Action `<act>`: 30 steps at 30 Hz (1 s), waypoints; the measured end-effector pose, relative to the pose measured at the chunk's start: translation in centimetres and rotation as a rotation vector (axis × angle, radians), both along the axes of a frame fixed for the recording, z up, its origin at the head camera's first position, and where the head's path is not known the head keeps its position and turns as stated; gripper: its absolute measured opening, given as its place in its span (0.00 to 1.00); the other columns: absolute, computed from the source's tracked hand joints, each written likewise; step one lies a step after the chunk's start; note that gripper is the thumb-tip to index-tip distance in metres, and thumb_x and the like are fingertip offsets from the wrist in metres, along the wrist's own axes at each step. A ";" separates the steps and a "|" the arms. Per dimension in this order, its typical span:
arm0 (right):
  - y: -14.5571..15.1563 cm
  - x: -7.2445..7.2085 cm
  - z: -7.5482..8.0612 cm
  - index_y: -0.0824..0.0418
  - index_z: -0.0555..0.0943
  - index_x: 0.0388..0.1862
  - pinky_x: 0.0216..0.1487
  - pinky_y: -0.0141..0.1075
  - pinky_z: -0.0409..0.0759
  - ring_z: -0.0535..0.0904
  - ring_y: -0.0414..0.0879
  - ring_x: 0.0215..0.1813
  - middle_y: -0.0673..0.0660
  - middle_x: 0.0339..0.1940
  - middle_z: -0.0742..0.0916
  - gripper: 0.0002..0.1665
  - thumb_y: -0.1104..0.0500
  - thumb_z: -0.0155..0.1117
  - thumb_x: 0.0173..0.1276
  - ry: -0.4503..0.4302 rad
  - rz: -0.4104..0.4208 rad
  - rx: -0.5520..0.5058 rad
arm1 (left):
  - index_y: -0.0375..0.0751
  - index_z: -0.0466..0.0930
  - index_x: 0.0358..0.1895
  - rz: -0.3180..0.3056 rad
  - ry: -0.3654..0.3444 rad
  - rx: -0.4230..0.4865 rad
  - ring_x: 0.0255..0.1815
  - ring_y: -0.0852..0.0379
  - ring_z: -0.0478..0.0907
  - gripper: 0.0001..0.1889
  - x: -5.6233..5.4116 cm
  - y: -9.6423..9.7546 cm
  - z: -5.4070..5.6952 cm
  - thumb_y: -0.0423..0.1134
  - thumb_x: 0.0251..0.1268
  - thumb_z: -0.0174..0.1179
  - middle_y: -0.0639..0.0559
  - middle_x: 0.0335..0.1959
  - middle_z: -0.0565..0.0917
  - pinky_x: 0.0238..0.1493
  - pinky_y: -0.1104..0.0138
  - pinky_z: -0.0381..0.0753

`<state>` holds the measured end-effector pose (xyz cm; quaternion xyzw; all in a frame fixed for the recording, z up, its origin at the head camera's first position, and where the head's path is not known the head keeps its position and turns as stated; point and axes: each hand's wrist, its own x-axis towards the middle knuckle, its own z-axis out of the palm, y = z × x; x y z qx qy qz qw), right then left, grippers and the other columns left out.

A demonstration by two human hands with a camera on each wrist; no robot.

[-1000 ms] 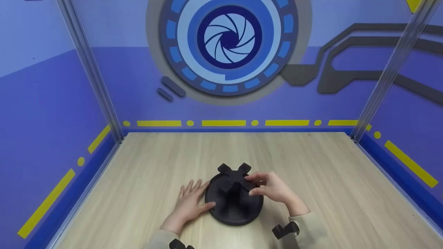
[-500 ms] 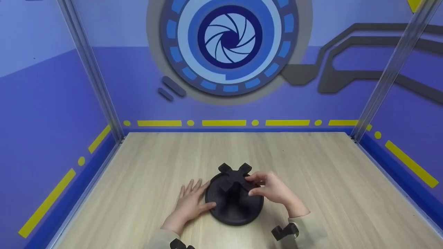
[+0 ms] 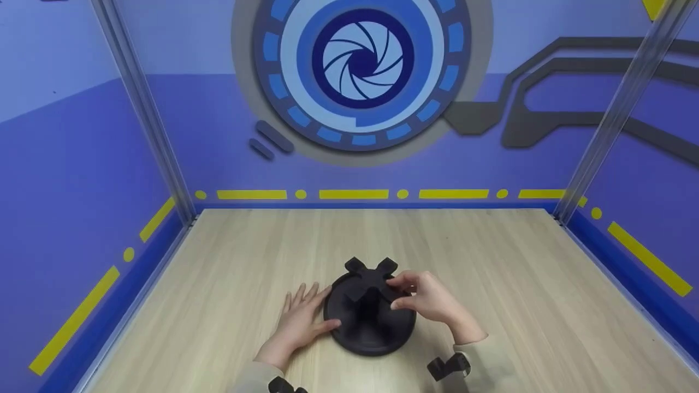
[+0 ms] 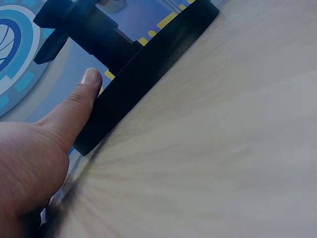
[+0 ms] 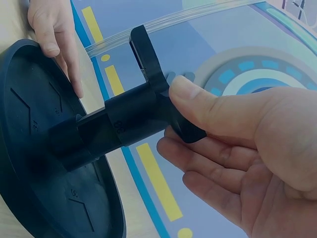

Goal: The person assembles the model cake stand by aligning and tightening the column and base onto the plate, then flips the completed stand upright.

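A black stand (image 3: 377, 341) sits upright on the table, with a round rimmed base, a thick post and a four-armed cross top (image 3: 371, 281). My left hand (image 3: 297, 325) lies at the base's left side, fingers straight and spread; its thumb (image 4: 81, 101) reaches over the rim in the left wrist view. With thumb and fingers, my right hand (image 3: 434, 297) pinches one right-hand arm of the cross top. Seen from the right wrist, the post (image 5: 119, 124) is stepped and bears small raised marks, and angular lines show on the inner face of the base (image 5: 25, 134).
The light wood table (image 3: 262, 245) is bordered by blue printed walls (image 3: 65, 191) with yellow dashes. Metal corner posts (image 3: 147, 109) rise at the back left and back right. Dark wrist mounts (image 3: 450, 367) sit on both sleeves.
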<state>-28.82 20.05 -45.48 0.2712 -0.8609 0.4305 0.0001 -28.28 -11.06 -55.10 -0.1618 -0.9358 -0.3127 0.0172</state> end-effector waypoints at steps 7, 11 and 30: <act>-0.1 0.0 0.1 0.65 0.87 0.51 0.54 0.37 0.87 0.87 0.48 0.46 0.59 0.46 0.91 0.22 0.65 0.80 0.57 0.023 -0.010 0.011 | 0.46 0.64 0.79 0.002 0.007 -0.004 0.84 0.27 0.48 0.47 0.0 0.0 0.0 0.66 0.60 0.66 0.32 0.81 0.60 0.81 0.30 0.39; -0.1 0.0 0.1 0.65 0.87 0.51 0.51 0.36 0.87 0.87 0.46 0.44 0.58 0.43 0.92 0.21 0.65 0.80 0.57 0.029 -0.008 0.012 | 0.46 0.64 0.79 0.000 -0.002 -0.003 0.84 0.27 0.47 0.48 -0.1 0.0 0.0 0.67 0.60 0.65 0.32 0.81 0.59 0.81 0.30 0.38; 0.6 -0.2 0.4 0.68 0.85 0.57 0.56 0.35 0.86 0.86 0.43 0.48 0.62 0.50 0.90 0.27 0.64 0.80 0.57 -0.022 0.069 0.020 | 0.47 0.63 0.80 -0.010 -0.019 -0.002 0.84 0.27 0.47 0.48 -0.1 -0.2 0.1 0.68 0.60 0.64 0.33 0.82 0.60 0.82 0.31 0.37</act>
